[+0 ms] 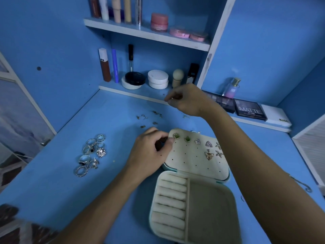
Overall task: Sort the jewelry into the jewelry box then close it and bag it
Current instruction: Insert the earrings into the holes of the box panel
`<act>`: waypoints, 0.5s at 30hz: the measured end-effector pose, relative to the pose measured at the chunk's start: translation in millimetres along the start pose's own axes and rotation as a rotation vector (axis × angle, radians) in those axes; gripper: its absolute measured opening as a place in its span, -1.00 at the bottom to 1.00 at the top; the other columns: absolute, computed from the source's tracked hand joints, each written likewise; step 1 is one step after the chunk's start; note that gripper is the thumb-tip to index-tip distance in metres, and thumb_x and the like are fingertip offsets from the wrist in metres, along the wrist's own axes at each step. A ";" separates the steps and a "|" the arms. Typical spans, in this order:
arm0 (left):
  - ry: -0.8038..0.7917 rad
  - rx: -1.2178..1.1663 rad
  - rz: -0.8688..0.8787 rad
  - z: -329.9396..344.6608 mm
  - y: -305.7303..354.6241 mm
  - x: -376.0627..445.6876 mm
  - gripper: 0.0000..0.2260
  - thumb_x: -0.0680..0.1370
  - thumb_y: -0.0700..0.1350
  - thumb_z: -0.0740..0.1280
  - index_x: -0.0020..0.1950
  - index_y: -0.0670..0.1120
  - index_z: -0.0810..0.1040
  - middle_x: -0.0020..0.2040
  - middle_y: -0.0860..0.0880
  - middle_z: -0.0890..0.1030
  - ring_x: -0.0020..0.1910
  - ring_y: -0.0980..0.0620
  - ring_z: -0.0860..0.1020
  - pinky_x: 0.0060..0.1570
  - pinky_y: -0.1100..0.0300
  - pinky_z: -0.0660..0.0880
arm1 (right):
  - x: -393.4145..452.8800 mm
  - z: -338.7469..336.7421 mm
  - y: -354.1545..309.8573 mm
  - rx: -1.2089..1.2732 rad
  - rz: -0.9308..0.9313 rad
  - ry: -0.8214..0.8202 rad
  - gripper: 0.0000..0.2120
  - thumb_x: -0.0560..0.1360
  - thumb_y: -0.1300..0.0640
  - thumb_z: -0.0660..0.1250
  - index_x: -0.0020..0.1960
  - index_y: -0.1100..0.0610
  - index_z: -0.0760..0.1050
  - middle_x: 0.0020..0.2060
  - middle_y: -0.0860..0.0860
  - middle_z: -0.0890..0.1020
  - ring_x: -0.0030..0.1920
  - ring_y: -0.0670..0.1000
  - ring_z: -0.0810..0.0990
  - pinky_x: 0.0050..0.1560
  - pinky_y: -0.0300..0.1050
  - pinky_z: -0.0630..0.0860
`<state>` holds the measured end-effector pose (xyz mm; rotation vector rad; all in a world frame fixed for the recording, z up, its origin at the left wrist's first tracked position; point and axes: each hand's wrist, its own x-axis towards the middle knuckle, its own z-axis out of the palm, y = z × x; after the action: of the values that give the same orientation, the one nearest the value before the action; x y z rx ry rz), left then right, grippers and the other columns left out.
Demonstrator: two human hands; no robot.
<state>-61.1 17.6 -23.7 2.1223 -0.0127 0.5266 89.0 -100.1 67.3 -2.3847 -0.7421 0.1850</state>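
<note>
Open on the blue table [109,173] nearest the viewer sits a jewelry box [193,206], earrings [197,142] pinned in its lid. Left hand [151,152] grips the lid's corner with curled fingers. Right hand [186,100] pinches something tiny above loose studs [149,118]. Rings [91,154] lie clustered to the left.

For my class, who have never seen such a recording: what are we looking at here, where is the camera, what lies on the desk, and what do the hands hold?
There is no machine: a person works bare-handed, filmed by one camera worn on the head, looking down. On the blue desk lies an open jewelry box, with earrings pinned in its lid. Rings sit to its left, small loose earrings beyond. The left hand grips the lid's corner. The right hand pinches something small, too blurred to name.
</note>
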 end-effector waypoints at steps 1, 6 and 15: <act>-0.004 -0.001 -0.005 -0.3 0.2 0.0 -0.80 0.50 0.06 0.34 -0.08 -0.02 0.69 -0.19 0.07 0.55 -0.19 0.12 0.55 -0.19 0.30 0.46 | -3.6 -2.3 2.7 0.014 0.005 0.018 -0.85 0.56 0.17 0.34 0.01 0.02 0.67 -0.29 -0.17 0.58 -0.37 -0.27 0.51 -0.36 -0.47 0.37; 0.004 0.015 -0.007 -1.5 1.6 -1.2 -0.88 0.54 -0.01 0.41 -0.05 -0.03 0.69 -0.16 0.07 0.58 -0.16 0.14 0.55 -0.17 0.35 0.44 | -29.0 -12.4 16.5 0.125 0.048 0.087 -0.90 0.53 0.22 0.41 -0.04 0.05 0.66 -0.25 -0.12 0.64 -0.35 -0.25 0.55 -0.28 -0.27 0.55; 0.003 0.022 -0.011 -2.5 2.9 -1.4 -0.94 0.53 -0.10 0.43 -0.05 -0.05 0.69 -0.16 0.06 0.59 -0.14 0.11 0.56 -0.18 0.37 0.45 | -82.1 -16.8 33.3 0.318 0.110 0.154 -0.80 0.58 0.28 0.35 -0.05 -0.02 0.61 -0.22 0.02 0.67 -0.22 -0.10 0.62 -0.17 -0.25 0.61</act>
<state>-63.9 17.7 -20.7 2.1416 0.0059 0.5254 41.3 -175.9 56.4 -2.1087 -0.4706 0.1505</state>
